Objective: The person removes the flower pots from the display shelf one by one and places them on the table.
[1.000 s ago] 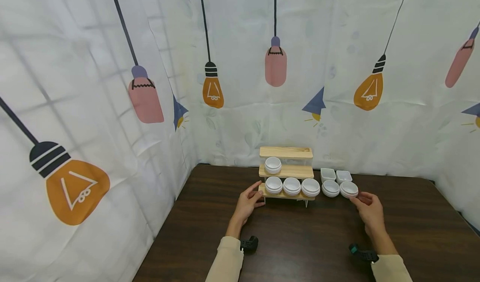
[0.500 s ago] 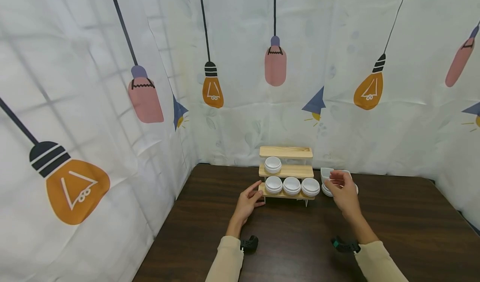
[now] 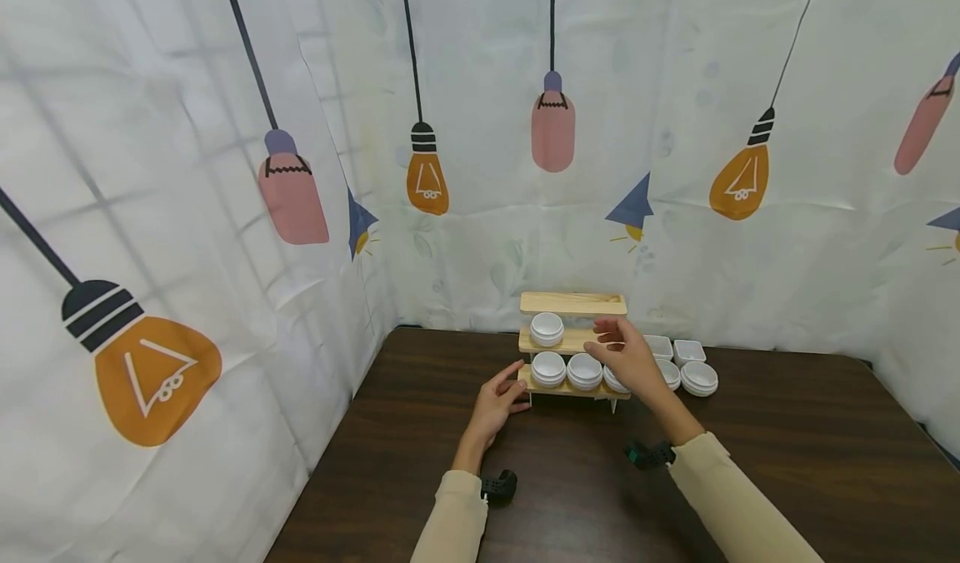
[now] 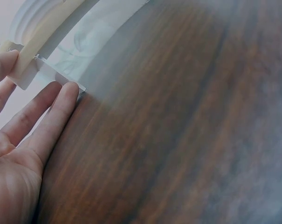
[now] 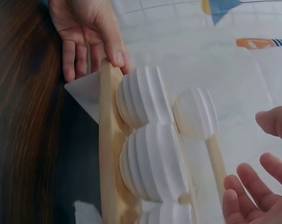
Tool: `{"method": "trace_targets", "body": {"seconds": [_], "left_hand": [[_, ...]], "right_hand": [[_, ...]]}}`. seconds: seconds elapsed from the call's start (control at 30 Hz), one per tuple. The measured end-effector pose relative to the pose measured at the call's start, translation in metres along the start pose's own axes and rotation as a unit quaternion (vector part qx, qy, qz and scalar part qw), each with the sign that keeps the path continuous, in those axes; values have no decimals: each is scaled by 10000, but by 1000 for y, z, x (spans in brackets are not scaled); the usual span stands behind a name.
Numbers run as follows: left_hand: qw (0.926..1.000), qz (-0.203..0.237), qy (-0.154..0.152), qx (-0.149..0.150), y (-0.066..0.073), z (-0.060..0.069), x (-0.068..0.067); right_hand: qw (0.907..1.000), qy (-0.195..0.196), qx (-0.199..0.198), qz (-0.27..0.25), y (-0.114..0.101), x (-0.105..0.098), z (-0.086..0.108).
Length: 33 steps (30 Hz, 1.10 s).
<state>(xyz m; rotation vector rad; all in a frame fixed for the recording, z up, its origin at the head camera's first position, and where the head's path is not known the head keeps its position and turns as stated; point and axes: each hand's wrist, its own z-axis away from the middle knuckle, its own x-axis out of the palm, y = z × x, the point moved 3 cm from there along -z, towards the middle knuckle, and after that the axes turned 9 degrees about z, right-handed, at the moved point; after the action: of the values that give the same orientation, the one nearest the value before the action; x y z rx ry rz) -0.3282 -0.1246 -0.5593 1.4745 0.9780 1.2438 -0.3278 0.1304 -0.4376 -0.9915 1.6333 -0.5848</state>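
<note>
Head view: wooden stand (image 3: pixel 572 303) near far edge of desk (image 3: pixel 570 471); three white bowls (image 3: pixel 548 369) on lowest step, one on middle. Right grip (image 3: pixel 628 361) at stand's right side.
Left wrist view: left grip (image 4: pixel 24 149), fingers extended, touches stand's end.
Right wrist view: right grip's fingers spread, unloaded, apart from bowls.

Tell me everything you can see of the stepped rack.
The rack has three pale, grained boards that look like wood, with see-through supports that look like plastic. It stands upright on the dark table near the patterned backdrop, its boards stepping upward toward the back. White round bowls stand along the lowest board and at the middle board's left end. The left hand touches the rack's left end; whether the right hand touches it is unclear.
</note>
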Motion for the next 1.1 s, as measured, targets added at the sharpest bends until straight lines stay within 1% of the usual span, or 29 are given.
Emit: {"method": "trace_targets", "body": {"seconds": [0.23, 0.37, 0.47, 0.7, 0.93, 1.1], "left_hand": [[10000, 15, -31, -15, -1, -1, -1], [10000, 23, -46, -7, -1, -1, -1], [10000, 30, -65, -5, -1, -1, 0], [10000, -18, -54, -29, 0, 0, 1], [10000, -72, -54, -11, -1, 0, 0], [9999, -85, -54, -17, -1, 0, -1]], "right_hand": [[9985, -549, 57, 23, -4, 20, -19], [9972, -741, 103, 61, -5, 29, -30], [9970, -763, 111, 80, -5, 35, -36], [9964, -764, 349, 79, -3, 45, -43], [9963, -748, 330, 263, -5, 51, -48], [9964, -652, 428, 343, -5, 56, -50]]}}
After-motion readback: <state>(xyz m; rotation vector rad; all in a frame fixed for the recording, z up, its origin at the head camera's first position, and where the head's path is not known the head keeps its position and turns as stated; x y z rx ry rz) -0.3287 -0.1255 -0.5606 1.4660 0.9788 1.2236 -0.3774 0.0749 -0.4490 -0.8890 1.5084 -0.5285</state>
